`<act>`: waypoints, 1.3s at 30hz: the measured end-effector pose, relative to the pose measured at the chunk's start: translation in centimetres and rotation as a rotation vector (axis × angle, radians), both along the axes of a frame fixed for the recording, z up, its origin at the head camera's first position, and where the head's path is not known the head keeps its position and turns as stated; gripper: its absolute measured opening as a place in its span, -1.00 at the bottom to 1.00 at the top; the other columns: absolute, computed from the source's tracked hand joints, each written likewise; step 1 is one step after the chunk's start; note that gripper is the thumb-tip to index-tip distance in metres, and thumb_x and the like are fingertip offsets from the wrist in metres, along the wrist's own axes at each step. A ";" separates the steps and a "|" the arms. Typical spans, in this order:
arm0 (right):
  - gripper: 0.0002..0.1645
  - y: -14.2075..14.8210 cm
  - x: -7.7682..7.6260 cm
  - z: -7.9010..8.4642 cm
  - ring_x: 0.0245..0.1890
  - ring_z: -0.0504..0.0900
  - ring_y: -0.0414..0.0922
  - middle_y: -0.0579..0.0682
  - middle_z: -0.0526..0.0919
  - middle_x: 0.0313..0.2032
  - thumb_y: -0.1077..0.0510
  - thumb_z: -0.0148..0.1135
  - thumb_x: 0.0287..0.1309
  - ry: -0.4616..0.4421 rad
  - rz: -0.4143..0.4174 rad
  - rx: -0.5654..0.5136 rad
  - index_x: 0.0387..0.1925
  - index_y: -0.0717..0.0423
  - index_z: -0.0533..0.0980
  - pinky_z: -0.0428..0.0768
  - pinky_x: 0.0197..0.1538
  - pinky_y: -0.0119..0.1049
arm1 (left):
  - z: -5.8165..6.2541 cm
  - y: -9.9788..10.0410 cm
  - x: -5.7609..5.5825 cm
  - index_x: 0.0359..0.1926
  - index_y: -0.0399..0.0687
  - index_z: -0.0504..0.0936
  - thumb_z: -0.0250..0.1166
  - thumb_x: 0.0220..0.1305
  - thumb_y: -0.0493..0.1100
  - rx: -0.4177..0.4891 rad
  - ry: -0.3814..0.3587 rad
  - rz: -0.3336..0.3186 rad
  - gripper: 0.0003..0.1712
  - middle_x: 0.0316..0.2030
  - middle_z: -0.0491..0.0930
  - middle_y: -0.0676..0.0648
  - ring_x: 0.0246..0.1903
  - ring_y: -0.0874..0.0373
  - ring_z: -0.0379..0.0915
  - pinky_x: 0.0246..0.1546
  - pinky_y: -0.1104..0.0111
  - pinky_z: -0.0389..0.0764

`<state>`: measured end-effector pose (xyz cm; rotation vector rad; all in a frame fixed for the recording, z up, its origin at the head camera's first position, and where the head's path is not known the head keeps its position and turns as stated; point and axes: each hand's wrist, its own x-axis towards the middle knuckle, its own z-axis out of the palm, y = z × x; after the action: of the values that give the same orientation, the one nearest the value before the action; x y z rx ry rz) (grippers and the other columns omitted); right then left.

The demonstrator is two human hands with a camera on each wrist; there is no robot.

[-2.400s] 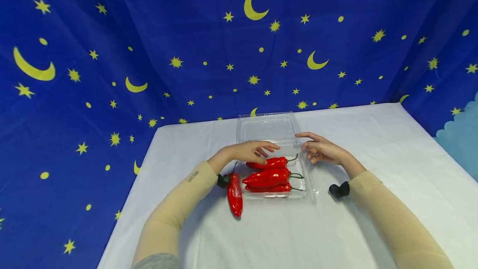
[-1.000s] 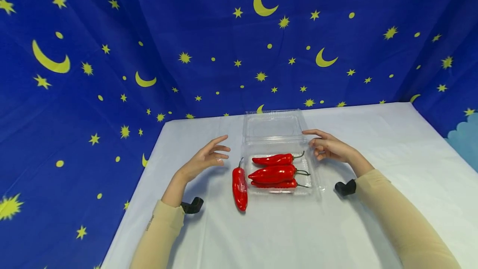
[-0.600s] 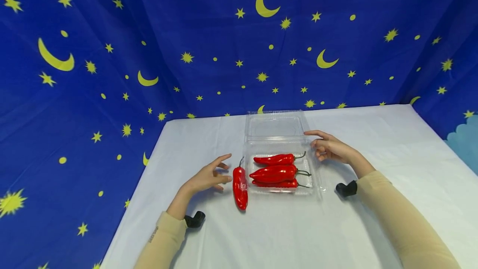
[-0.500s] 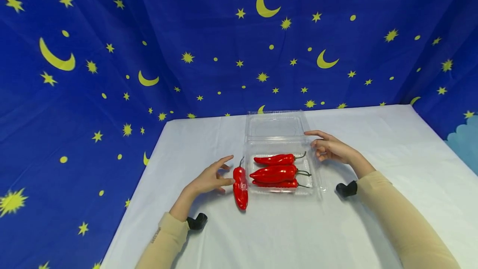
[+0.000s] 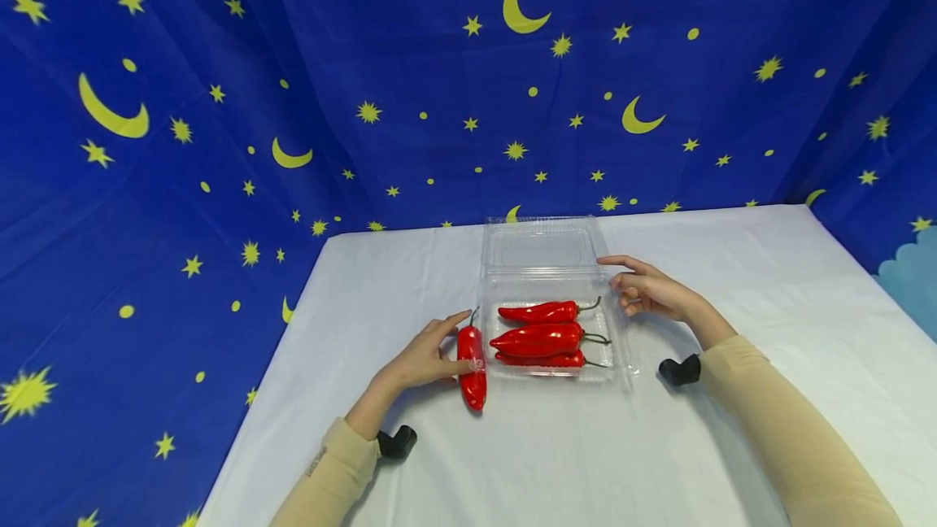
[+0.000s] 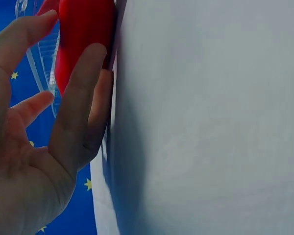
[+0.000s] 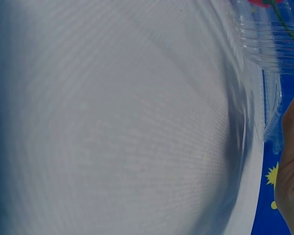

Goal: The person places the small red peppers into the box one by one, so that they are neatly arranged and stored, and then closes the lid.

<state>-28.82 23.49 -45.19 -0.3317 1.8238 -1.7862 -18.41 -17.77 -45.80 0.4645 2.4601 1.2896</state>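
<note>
A clear plastic clamshell container (image 5: pixel 621 348) sits with its lid (image 5: pixel 542 249) folded back, three red peppers (image 5: pixel 538 340) lying inside with stems to the right. Outside its left wall another red pepper (image 5: pixel 472 393) rests on the white cloth, stem pointing away. My left hand (image 5: pixel 420 358) spans this pepper, thumb across its middle and index fingertip by the stem. In the left wrist view, the fingers (image 6: pixel 76 105) are extended and spread around the pepper (image 6: pixel 85 34). My right hand (image 5: pixel 651 289) holds nothing; its extended index fingertip is right at the container's hinge corner, the other fingers loosely bent.
A white cloth (image 5: pixel 586 462) covers the table. A blue curtain (image 5: pixel 410 63) with yellow stars and moons stands behind and at both sides. Black wrist mounts (image 5: pixel 679 370) sit under both wrists.
My left hand has drawn back from over the container, then come down and right to the outside pepper. The right hand stays by the hinge corner. The view has shifted slightly.
</note>
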 end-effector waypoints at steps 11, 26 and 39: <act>-0.36 0.0 -0.2 -0.3 -0.52 0.51 -0.18 0.12 0.34 -0.29 0.20 -0.08 0.38 0.002 0.004 -0.008 0.42 0.14 0.00 0.59 -0.44 -0.33 | -0.1 0.5 0.7 0.35 -0.07 0.28 0.38 0.10 -0.12 -0.055 0.082 -0.040 -0.21 -0.05 0.32 -0.18 -0.46 0.20 0.44 -0.42 0.38 0.57; -0.37 -0.2 0.0 -0.6 -0.52 0.52 -0.18 0.11 0.35 -0.31 0.20 -0.07 0.38 -0.005 0.016 -0.039 0.40 0.11 0.04 0.59 -0.44 -0.33 | 0.0 1.9 1.7 0.36 0.02 0.26 0.44 0.02 0.01 -0.095 0.042 0.097 -0.12 -0.03 0.27 -0.23 -0.22 0.00 0.41 -0.45 0.32 0.62; -0.36 0.0 -0.2 -0.4 -0.53 0.49 -0.18 0.11 0.34 -0.28 0.19 -0.06 0.37 -0.008 0.003 -0.022 0.41 0.13 0.02 0.59 -0.44 -0.34 | 0.4 1.8 1.5 0.33 -0.01 0.28 0.37 0.06 -0.04 -0.144 0.127 0.074 -0.20 0.03 0.40 -0.18 0.00 -0.02 0.35 -0.07 0.08 0.51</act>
<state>-29.07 23.53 -45.55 -0.3346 1.7983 -1.8042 -16.91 -15.94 -45.44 0.4349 2.6766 1.1315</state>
